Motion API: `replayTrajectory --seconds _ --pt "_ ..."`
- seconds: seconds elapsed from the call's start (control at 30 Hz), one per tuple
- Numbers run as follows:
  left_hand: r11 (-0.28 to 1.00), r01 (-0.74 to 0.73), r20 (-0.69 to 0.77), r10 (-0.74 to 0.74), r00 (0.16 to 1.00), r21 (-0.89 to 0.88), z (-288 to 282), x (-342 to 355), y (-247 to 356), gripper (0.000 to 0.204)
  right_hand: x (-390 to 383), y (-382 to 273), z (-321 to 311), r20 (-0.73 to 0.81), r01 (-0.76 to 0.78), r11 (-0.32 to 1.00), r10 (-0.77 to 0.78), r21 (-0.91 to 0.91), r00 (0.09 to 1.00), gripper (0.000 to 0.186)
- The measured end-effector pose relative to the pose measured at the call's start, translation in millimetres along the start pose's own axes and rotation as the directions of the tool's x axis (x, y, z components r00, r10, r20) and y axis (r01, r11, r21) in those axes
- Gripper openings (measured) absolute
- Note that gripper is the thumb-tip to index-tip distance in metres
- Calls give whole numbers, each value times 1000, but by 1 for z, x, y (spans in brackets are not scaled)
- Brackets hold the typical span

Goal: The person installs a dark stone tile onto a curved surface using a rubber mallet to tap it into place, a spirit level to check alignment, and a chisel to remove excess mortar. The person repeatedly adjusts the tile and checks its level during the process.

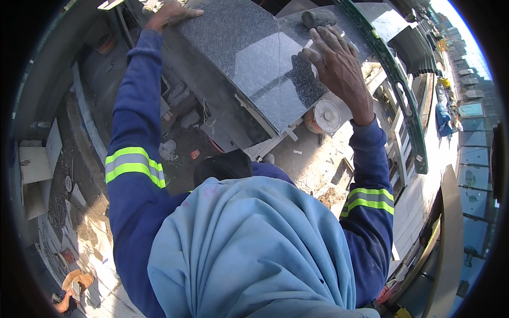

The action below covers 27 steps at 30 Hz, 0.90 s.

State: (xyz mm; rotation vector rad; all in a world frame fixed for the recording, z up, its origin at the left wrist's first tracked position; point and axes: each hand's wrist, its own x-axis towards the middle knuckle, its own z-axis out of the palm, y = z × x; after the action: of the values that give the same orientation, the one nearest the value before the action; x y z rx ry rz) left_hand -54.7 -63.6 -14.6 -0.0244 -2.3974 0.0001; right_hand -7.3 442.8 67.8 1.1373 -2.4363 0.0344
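My left hand (pixel 169 15) grips the upper-left edge of a dark speckled stone slab (pixel 233 47), one digit stretched along its top, the others partly hidden. On the slab's right side, my right hand (pixel 339 69) is spread with fingers apart, its fingertips at a dark cylindrical object (pixel 317 19), like a mallet head, which I cannot fully make out. The hand casts a shadow over the stone. Just right of it, a long green spirit level (pixel 397 90) runs down past the slab. A round white bucket (pixel 323 117) stands below the slab's lower right corner.
Rubble and offcuts (pixel 180 100) lie below on the left, with pale boards (pixel 34 169) farther left. Stacked dark sheets (pixel 411 50) and a wooden frame (pixel 397 138) are at the right. Another person's hand (pixel 63 302) and a tan hat (pixel 79 278) show at the lower left.
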Motion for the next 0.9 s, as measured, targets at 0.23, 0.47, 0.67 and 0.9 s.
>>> replayTrajectory --seconds 0.23,0.47,0.67,0.9 --pt "867 372 483 -183 856 -332 12 9 3 85 12 -20 51 204 -16 984 -21 179 979 82" --pt "868 368 419 -213 883 -332 -19 9 18 86 -1 -60 32 269 8 979 -64 206 961 89" --pt "790 546 598 -301 743 -280 -26 24 18 86 -8 -37 38 278 -108 976 51 192 959 88" --pt "708 524 555 -223 802 -473 -26 14 2 78 -66 -94 -14 165 192 898 -275 396 947 80"
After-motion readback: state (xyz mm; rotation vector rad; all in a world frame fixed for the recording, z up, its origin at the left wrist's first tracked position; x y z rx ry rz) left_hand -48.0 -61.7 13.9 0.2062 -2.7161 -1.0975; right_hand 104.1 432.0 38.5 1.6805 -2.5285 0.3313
